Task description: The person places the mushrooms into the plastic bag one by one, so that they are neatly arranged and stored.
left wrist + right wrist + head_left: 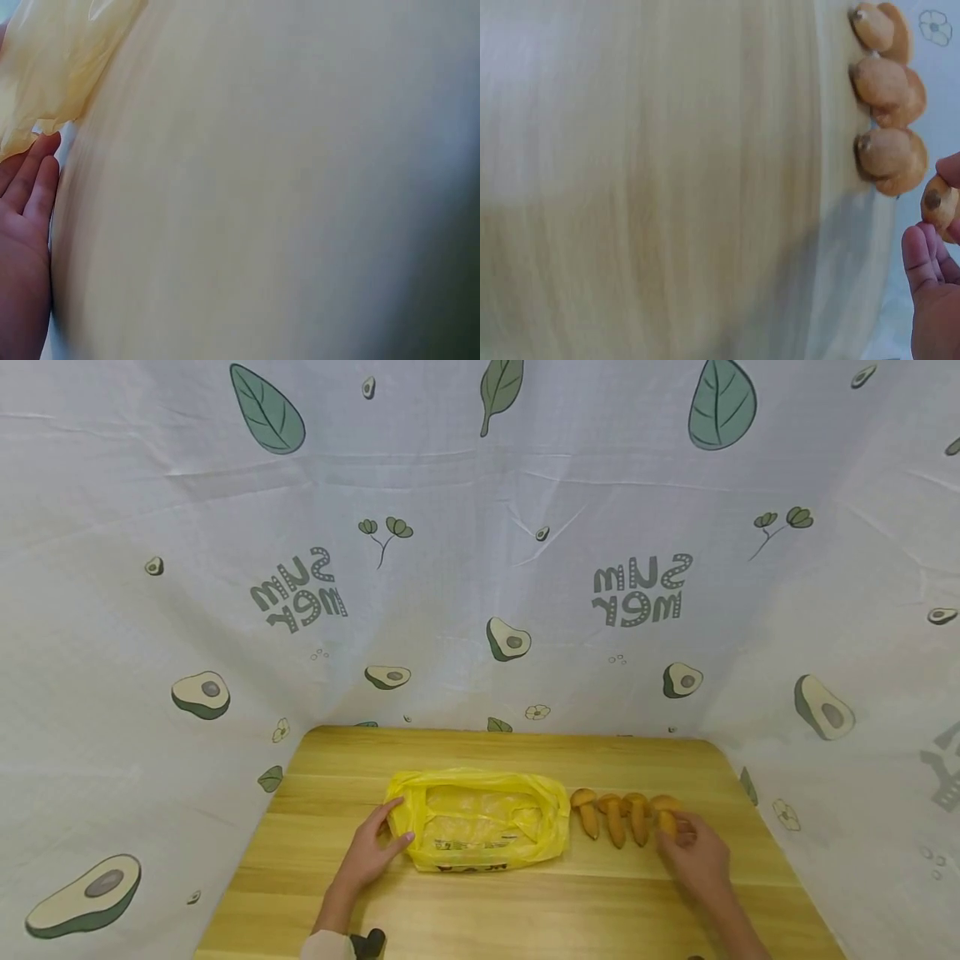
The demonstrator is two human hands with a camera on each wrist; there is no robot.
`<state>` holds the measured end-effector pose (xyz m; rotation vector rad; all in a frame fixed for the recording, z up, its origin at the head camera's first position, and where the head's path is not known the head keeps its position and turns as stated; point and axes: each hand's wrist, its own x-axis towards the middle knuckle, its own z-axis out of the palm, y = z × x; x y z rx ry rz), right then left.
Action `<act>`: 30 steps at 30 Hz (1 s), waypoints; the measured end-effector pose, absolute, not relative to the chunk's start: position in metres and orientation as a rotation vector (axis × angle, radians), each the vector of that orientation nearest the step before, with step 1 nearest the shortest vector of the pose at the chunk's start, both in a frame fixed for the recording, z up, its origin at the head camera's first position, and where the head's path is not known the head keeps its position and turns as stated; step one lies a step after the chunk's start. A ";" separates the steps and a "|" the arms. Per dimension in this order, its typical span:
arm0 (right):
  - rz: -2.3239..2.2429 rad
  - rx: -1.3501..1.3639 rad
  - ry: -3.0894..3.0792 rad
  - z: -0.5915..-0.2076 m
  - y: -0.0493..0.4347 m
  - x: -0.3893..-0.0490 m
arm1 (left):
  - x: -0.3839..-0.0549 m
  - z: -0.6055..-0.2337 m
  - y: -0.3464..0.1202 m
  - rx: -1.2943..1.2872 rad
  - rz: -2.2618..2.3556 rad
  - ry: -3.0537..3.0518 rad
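Observation:
A yellow plastic bag (480, 818) lies on its side on the wooden table, its wide mouth facing up and its print towards the near edge. At its left end my left hand (371, 852) touches the plastic with thumb and fingers spread apart. In the left wrist view, nearly straight fingers (41, 187) reach the bag's edge (67, 60). My right hand (697, 852) pinches an orange-brown mushroom (666, 810) by its stem, at the right end of a row. Three similar mushrooms (613, 818) lie beside it, caps away from me. The right wrist view shows the held mushroom (937, 202) between thumb and fingers.
The wooden table (525, 910) has rounded far corners. A pale cloth (450, 577) printed with avocados and leaves hangs behind it and at both sides. A small dark object (369, 942) shows by the left sleeve.

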<state>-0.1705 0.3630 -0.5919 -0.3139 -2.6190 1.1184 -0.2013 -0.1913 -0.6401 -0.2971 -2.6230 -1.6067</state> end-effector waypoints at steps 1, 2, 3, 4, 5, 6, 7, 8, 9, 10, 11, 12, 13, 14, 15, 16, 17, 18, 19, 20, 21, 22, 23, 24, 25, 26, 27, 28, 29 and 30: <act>1.118 -0.302 -2.618 -0.590 0.361 -0.171 | -0.201 -0.640 -0.191 -0.296 -1.609 -2.618; 1.118 -0.299 -2.622 -0.588 0.359 -0.171 | -0.201 -0.640 -0.191 -0.293 -1.612 -2.614; 1.127 -0.294 -2.618 -0.586 0.357 -0.171 | -0.201 -0.640 -0.190 -0.288 -1.613 -2.610; 1.128 -0.291 -2.616 -0.585 0.355 -0.172 | -0.202 -0.640 -0.190 -0.285 -1.613 -2.607; 1.128 -0.290 -2.615 -0.583 0.353 -0.172 | -0.202 -0.641 -0.190 -0.284 -1.612 -2.603; 1.125 -0.284 -2.609 -0.581 0.351 -0.172 | -0.203 -0.641 -0.189 -0.284 -1.609 -2.602; 1.117 -0.275 -2.604 -0.580 0.349 -0.173 | -0.204 -0.641 -0.189 -0.289 -1.604 -2.597; 1.106 -0.262 -2.596 -0.579 0.347 -0.173 | -0.205 -0.641 -0.189 -0.292 -1.599 -2.596; 1.100 -0.243 -2.583 -0.578 0.345 -0.174 | -0.207 -0.642 -0.188 -0.296 -1.593 -2.597; 1.093 -0.223 -2.574 -0.577 0.343 -0.175 | -0.208 -0.641 -0.188 -0.300 -1.590 -2.596; 1.095 -0.200 -2.564 -0.576 0.340 -0.176 | -0.209 -0.641 -0.188 -0.303 -1.590 -2.599; 1.099 -0.180 -2.554 -0.575 0.338 -0.177 | -0.210 -0.640 -0.188 -0.305 -1.592 -2.600; 1.107 -0.165 -2.547 -0.574 0.335 -0.177 | -0.210 -0.640 -0.188 -0.305 -1.596 -2.602; 1.125 -0.150 -2.540 -0.573 0.332 -0.178 | -0.211 -0.639 -0.188 -0.301 -1.605 -2.607; 1.140 -0.141 -2.536 -0.572 0.329 -0.179 | -0.212 -0.639 -0.188 -0.297 -1.614 -2.611; 1.161 -0.136 -2.534 -0.571 0.325 -0.180 | -0.212 -0.639 -0.188 -0.293 -1.619 -2.618; 1.175 -0.133 -2.536 -0.569 0.322 -0.181 | -0.212 -0.638 -0.188 -0.288 -1.623 -2.623; 1.188 -0.135 -2.539 -0.568 0.319 -0.181 | -0.213 -0.638 -0.188 -0.278 -1.629 -2.623; 1.200 -0.133 -2.546 -0.567 0.315 -0.182 | -0.213 -0.638 -0.189 -0.263 -1.636 -2.625; 1.207 -0.132 -2.552 -0.566 0.313 -0.183 | -0.212 -0.638 -0.189 -0.256 -1.634 -2.623; 1.213 -0.133 -2.558 -0.565 0.310 -0.184 | -0.212 -0.638 -0.189 -0.245 -1.633 -2.622; 1.227 -0.134 -2.562 -0.564 0.307 -0.186 | -0.212 -0.638 -0.189 -0.236 -1.634 -2.618; 1.242 -0.131 -2.563 -0.562 0.304 -0.187 | -0.212 -0.638 -0.188 -0.230 -1.634 -2.609; 1.258 -0.130 -2.564 -0.562 0.302 -0.188 | -0.212 -0.637 -0.188 -0.224 -1.634 -2.601; 1.268 -0.127 -2.562 -0.561 0.299 -0.189 | -0.211 -0.637 -0.188 -0.222 -1.634 -2.595; 1.283 -0.125 -2.561 -0.561 0.297 -0.189 | -0.211 -0.637 -0.188 -0.225 -1.635 -2.586; 1.297 -0.126 -2.555 -0.560 0.294 -0.190 | -0.210 -0.637 -0.188 -0.216 -1.647 -2.586; 1.310 -0.126 -2.552 -0.560 0.291 -0.190 | -0.209 -0.637 -0.188 -0.209 -1.657 -2.586; 1.324 -0.126 -2.550 -0.560 0.288 -0.190 | -0.207 -0.637 -0.188 -0.203 -1.664 -2.585; 1.327 -0.124 -2.553 -0.560 0.285 -0.190 | -0.206 -0.637 -0.189 -0.192 -1.678 -2.588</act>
